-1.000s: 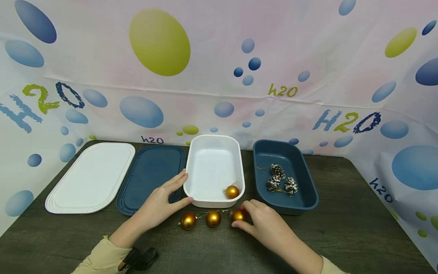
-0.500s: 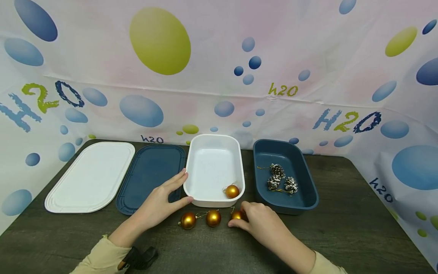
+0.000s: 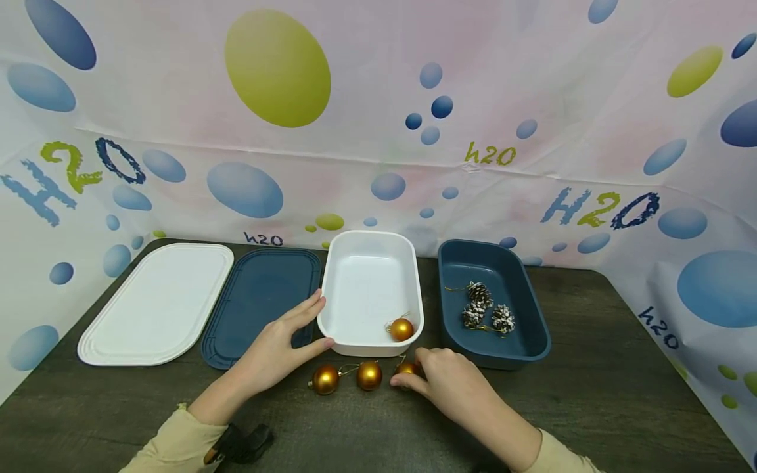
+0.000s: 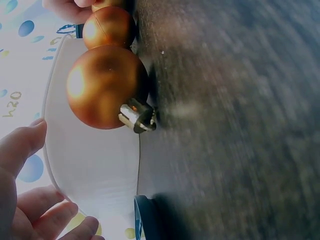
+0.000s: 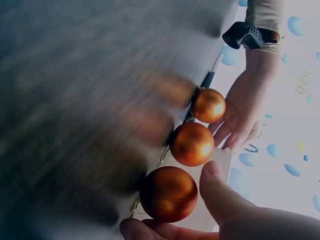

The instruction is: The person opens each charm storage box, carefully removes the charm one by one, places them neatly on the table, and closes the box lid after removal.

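Note:
My left hand [image 3: 275, 351] rests its fingertips and thumb along the left rim and near corner of a white rectangular container [image 3: 367, 282], fingers extended. My right hand [image 3: 452, 381] has its thumb and fingers round a gold Christmas ball [image 3: 407, 369], which is partly covered by the thumb; in the right wrist view this ball [image 5: 169, 194] sits between thumb and fingers. Left of it on the table lie a middle gold ball [image 3: 369, 376] and a left gold ball [image 3: 324, 380], both with string loops. Another gold ball [image 3: 401, 330] lies inside the white container's near right corner.
To the right stands a dark blue container [image 3: 532, 345] holding three frosted pine cones [image 3: 480, 295]. A blue lid [image 3: 266, 282] and a white lid [image 3: 156, 302] lie flat on the left of the dark wooden table [image 3: 603, 368]. A printed sheet [image 3: 355, 85] hangs behind.
My right hand has shifted slightly left, its thumb now covering more of the ball, which has also moved a little left. The left hand stays in place.

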Demonstrator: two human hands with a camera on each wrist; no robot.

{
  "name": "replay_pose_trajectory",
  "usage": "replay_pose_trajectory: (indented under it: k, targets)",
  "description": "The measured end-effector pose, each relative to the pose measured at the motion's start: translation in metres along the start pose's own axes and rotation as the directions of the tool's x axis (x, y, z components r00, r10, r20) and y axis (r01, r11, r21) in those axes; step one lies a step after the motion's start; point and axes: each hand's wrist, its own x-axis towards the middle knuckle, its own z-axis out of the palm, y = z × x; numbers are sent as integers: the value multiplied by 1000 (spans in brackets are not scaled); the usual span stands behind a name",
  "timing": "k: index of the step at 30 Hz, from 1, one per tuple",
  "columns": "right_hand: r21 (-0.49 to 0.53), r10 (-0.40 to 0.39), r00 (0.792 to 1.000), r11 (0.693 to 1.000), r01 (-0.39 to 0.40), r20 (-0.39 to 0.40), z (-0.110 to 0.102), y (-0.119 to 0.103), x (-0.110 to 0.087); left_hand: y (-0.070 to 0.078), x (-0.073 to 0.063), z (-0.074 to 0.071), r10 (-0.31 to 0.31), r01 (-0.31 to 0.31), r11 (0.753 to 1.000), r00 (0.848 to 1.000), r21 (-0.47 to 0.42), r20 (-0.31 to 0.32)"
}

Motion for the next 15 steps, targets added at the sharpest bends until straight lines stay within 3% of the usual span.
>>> replay_pose_trajectory:
  k: [9, 12, 15]
  targets:
    - [49, 3, 999, 999, -5, 45, -18, 0, -1, 0, 1, 0, 0, 0, 1000, 1000, -3, 3]
    - [143, -42, 996, 989, 30, 83, -30, 0, 0, 0, 1, 0, 0, 0, 1000, 1000, -6, 4]
    - [269, -118, 987, 959, 85, 112, -42, 0, 5, -1, 1, 0, 0, 0, 1000, 1000, -7, 4]
